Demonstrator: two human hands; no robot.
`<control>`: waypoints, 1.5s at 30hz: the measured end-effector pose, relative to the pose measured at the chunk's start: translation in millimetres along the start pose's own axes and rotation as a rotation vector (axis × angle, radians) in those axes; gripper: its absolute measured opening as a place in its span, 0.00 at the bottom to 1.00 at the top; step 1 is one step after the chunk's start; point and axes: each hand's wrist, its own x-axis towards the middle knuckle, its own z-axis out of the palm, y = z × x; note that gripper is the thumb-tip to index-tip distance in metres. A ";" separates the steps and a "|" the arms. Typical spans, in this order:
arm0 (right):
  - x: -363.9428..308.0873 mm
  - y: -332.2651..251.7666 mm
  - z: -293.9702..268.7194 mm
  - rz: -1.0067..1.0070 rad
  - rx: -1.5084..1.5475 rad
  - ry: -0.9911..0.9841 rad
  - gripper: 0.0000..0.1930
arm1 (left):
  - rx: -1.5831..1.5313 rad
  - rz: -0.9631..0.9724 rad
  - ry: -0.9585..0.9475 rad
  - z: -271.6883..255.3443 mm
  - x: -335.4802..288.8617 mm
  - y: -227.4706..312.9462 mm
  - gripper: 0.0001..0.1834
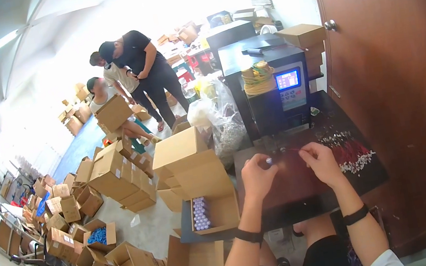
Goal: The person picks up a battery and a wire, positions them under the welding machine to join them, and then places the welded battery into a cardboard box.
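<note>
My left hand is closed in a pinch over the black table, with a small pale violet round piece at its fingertips. Facing it, my right hand has thumb and forefinger together on a thin red wire that runs toward the machine. Close behind both hands stands a black machine with a lit blue screen. Beside my right hand lies a bunch of red wires with white ends. An open cardboard box left of my left hand holds rows of pale violet pieces.
A wooden door borders the table on the right. Yellow cord is coiled on the machine's front. Clear plastic bags and several cardboard boxes crowd the left. Three people are farther back.
</note>
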 end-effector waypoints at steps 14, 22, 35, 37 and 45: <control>-0.2 -0.7 1.4 0.029 0.116 -0.013 0.10 | -0.272 -0.117 0.021 -8.5 -4.4 17.8 0.21; 2.2 -5.2 -3.2 0.008 0.059 -0.125 0.09 | -0.341 -0.160 -0.051 -12.5 1.3 12.0 0.08; 1.3 8.5 -0.6 0.015 0.136 -0.045 0.10 | -0.301 -0.150 -0.042 -6.0 1.0 8.5 0.09; 0.6 9.8 -0.2 -0.017 0.087 -0.039 0.10 | -0.430 -0.200 0.046 -8.7 1.0 14.7 0.09; -2.1 -10.8 1.0 0.124 -0.037 0.036 0.09 | -0.448 -0.202 -0.039 -16.8 -1.9 15.3 0.08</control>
